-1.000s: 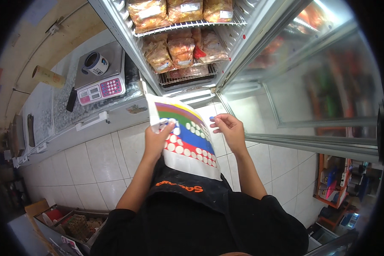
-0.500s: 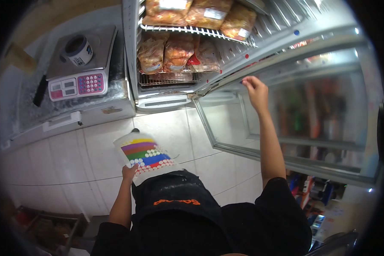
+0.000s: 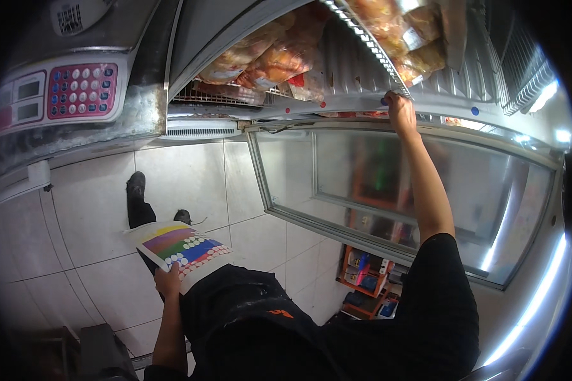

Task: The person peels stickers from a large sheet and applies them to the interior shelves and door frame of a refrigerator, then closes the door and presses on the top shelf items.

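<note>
My left hand (image 3: 168,280) is closed on the edge of a sheet of round stickers (image 3: 184,253), held low in front of my apron. The sheet has yellow, purple, brown, green, blue and red bands, with white circles in several of them. My right hand (image 3: 403,115) reaches up to the frame of an upright fridge, fingers pinched together. A small blue round sticker (image 3: 384,101) shows at its fingertips, against the frame. Along the same frame sit another blue sticker (image 3: 475,111) and two red ones, one red sticker (image 3: 323,104) nearer my hand.
The fridge's glass door (image 3: 362,184) stands open below my right arm. Wire shelves inside bear bagged meat (image 3: 279,60). At the left, a pink-and-white scale (image 3: 82,91) rests on a metal counter (image 3: 76,145). An orange shelf unit (image 3: 365,279) stands beyond the door.
My right hand has moved up from in front of the door to the fridge frame, bringing the blue sticker with it. The view has shifted closer to the fridge; my left hand still holds the sheet.
</note>
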Demonstrator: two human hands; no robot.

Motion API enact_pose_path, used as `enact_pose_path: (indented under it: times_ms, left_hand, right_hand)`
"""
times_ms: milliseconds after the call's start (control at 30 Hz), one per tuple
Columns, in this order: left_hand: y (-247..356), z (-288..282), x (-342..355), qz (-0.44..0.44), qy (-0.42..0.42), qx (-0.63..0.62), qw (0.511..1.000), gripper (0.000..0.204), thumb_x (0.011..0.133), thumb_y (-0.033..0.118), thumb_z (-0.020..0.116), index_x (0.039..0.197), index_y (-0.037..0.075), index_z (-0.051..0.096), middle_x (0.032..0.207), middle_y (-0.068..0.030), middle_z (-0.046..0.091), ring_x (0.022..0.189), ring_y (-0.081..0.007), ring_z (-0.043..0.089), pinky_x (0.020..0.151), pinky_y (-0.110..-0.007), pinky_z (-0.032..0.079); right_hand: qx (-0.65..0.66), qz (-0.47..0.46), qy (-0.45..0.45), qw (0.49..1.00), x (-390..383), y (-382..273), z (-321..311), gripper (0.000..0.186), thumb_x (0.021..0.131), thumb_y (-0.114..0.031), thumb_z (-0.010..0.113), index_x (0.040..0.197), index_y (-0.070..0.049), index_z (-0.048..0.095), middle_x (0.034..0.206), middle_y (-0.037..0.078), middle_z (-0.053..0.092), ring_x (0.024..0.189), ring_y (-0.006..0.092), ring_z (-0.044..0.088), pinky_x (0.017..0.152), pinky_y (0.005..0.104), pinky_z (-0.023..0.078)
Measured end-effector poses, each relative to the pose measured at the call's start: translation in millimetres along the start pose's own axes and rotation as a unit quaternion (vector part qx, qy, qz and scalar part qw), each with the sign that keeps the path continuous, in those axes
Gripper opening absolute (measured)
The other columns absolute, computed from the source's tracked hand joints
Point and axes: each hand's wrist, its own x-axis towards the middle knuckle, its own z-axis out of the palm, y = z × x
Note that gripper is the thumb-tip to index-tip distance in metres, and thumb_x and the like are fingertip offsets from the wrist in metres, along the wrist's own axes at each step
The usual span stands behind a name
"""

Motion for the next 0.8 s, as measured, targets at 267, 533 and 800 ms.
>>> enact_pose_path:
  times_ms: [267, 533, 800]
  left_hand:
    - [15.0, -23.5, -5.2, -0.072, -0.006, -0.042, 0.996, 0.049, 0.083, 0.042, 0.077, 0.111, 0.002, 0.069, 0.108, -0.019, 0.073, 0.105, -0.0418, 0.068, 0.094, -0.054, 0.051]
    - [23.4, -27.6, -6.9, -0.107, -0.007, -0.064, 0.992, 0.049, 0.083, 0.04, 0.077, 0.111, 0.001, 0.068, 0.11, -0.0201, 0.072, 0.105, -0.043, 0.068, 0.094, -0.053, 0.052]
    - [27.8, -27.1, -6.2, -0.117, -0.011, -0.067, 0.991, 0.05, 0.083, 0.04, 0.077, 0.111, -0.001, 0.068, 0.111, -0.0223, 0.072, 0.105, -0.0433, 0.068, 0.094, -0.053, 0.052]
  right_hand:
    - [-0.007, -0.037, 0.039, 0.999, 0.9, 13.0, 13.8, 0.017, 0.091, -0.005, 0.055, 0.096, -0.004, 0.071, 0.096, 0.022, 0.072, 0.09, 0.0389, 0.07, 0.077, 0.0479, 0.053]
    - [-0.046, -0.002, -0.026, 0.999, 5.8, 2.3, 7.9, 0.012, 0.09, -0.007, 0.06, 0.095, -0.004, 0.071, 0.096, 0.019, 0.071, 0.091, 0.0386, 0.068, 0.079, 0.0479, 0.053]
    - [-0.084, -0.052, -0.046, 0.994, 12.1, 24.3, 18.1, 0.014, 0.095, -0.013, 0.061, 0.096, -0.005, 0.072, 0.099, 0.018, 0.067, 0.095, 0.039, 0.067, 0.082, 0.048, 0.053]
